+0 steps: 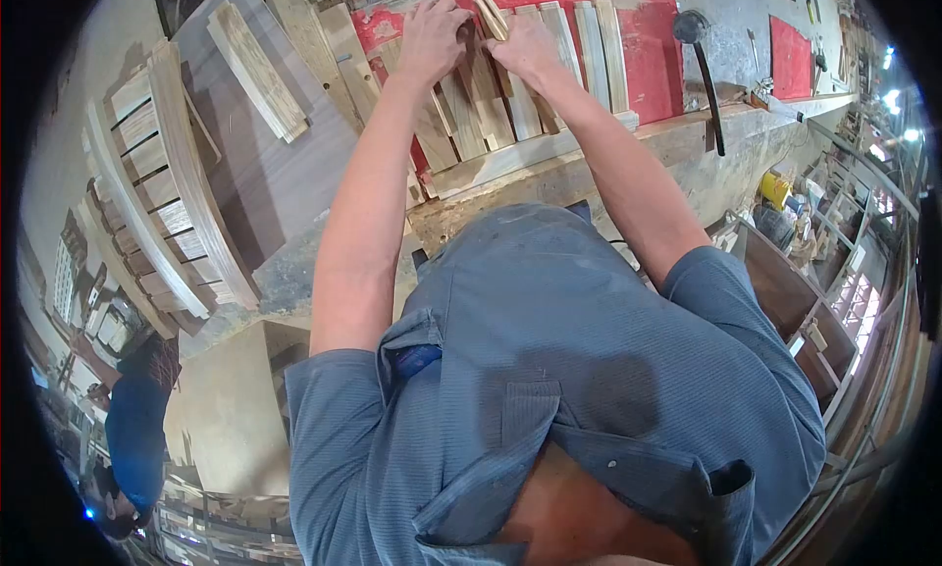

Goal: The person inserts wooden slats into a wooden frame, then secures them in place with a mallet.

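Several wooden slats (592,56) lie side by side on a red surface (653,66) at the top of the view, their near ends by a long wooden rail (535,154). At the far part of the slats is my left hand (432,38), its fingers bent downward; what its fingertips touch is hidden. Close to its right, my right hand (525,48) has its fingers wrapped round a short light wooden piece (490,17), which sticks up between thumb and fingers.
Curved slatted wooden frames (201,188) stand at the left, near a loose board pair (257,71). A black-handled tool (708,95) lies right of the slats. Another person (137,424) is at the lower left. A yellow container (775,189) sits at the right.
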`<state>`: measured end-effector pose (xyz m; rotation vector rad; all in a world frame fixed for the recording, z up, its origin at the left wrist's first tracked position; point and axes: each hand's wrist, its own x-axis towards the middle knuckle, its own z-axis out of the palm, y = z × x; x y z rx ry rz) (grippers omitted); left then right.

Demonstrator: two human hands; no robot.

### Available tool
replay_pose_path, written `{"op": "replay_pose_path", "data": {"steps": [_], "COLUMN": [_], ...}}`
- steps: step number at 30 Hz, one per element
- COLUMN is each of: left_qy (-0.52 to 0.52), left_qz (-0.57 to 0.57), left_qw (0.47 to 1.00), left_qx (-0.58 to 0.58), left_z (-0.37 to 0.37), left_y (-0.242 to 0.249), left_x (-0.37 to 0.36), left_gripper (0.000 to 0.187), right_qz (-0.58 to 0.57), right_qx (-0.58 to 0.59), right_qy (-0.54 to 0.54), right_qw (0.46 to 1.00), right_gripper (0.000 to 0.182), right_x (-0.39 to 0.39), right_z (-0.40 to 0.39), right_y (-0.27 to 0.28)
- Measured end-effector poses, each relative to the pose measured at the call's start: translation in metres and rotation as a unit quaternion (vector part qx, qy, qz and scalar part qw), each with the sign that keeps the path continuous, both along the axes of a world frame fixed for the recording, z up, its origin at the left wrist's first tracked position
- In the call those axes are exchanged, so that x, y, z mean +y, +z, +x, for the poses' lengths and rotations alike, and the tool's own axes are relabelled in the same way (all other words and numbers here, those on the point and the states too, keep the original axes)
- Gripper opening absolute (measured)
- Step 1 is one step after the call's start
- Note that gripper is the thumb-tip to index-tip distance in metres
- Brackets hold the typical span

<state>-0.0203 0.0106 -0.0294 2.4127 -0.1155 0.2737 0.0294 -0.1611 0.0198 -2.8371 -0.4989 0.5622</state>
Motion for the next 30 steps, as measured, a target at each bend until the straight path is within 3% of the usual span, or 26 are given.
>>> {"op": "replay_pose_path", "data": {"steps": [2, 4, 5, 7, 9, 11, 12, 16, 20, 23, 25, 26, 28, 30], "left_qy": [0.008, 0.037, 0.039, 0.036, 0.069, 0.104, 0.082, 0.039, 0.040, 0.103, 0.155, 0.152, 0.169, 0.209], "left_qz": [-0.011, -0.036, -0.040, -0.009, 0.015, 0.042, 0.058, 0.097, 0.064, 0.064, -0.004, 0.001, -0.020, -0.002], "left_qw": [1.000, 0.998, 0.998, 0.999, 0.997, 0.989, 0.993, 0.993, 0.994, 0.993, 0.935, 0.934, 0.964, 0.954], "left_qx": [-0.017, 0.024, 0.024, 0.020, -0.037, -0.096, -0.056, 0.061, 0.074, -0.016, 0.320, 0.323, 0.205, 0.214], "left_z": [0.003, 0.007, 0.010, 0.019, 0.024, 0.028, 0.033, 0.019, -0.004, -0.009, -0.018, -0.021, -0.039, -0.024], "left_y": [-0.002, 0.000, 0.001, 0.006, 0.027, 0.035, 0.028, 0.003, 0.027, 0.055, 0.088, 0.077, 0.054, 0.060], "left_x": [-0.002, -0.006, -0.010, -0.018, -0.033, -0.044, -0.046, -0.048, -0.053, -0.055, -0.074, -0.083, -0.104, -0.109], "left_gripper": [0.018, 0.020, 0.020, 0.031, 0.032, 0.033, 0.034, 0.037, 0.033, 0.029, 0.030, 0.030, 0.034, 0.033], "right_qz": [-0.032, 0.039, 0.035, 0.112, 0.139, 0.132, 0.120, 0.089, 0.117, 0.126, 0.098, 0.102, 0.083, 0.135], "right_qx": [-0.027, 0.215, 0.215, 0.174, 0.060, -0.016, 0.045, 0.047, 0.038, 0.044, 0.079, 0.081, 0.114, 0.148], "right_qy": [0.004, -0.064, -0.063, -0.160, -0.072, -0.019, -0.031, 0.014, 0.038, 0.029, 0.018, 0.014, 0.032, 0.010], "right_qw": [0.999, 0.974, 0.974, 0.965, 0.986, 0.991, 0.991, 0.995, 0.992, 0.991, 0.992, 0.991, 0.990, 0.980], "right_gripper": [0.046, 0.055, 0.055, 0.058, 0.045, 0.044, 0.050, 0.041, 0.030, 0.029, 0.028, 0.028, 0.031, 0.029], "right_x": [-0.011, -0.024, -0.037, -0.058, -0.069, -0.069, -0.063, -0.067, -0.072, -0.074, -0.064, -0.061, -0.062, -0.080], "right_z": [0.001, 0.002, 0.005, 0.012, 0.009, 0.011, 0.007, 0.006, 0.003, 0.002, 0.001, 0.005, 0.005, 0.012], "right_y": [0.001, 0.027, 0.022, 0.012, 0.002, -0.009, 0.009, 0.004, -0.005, -0.001, 0.012, 0.013, 0.011, 0.014]}}
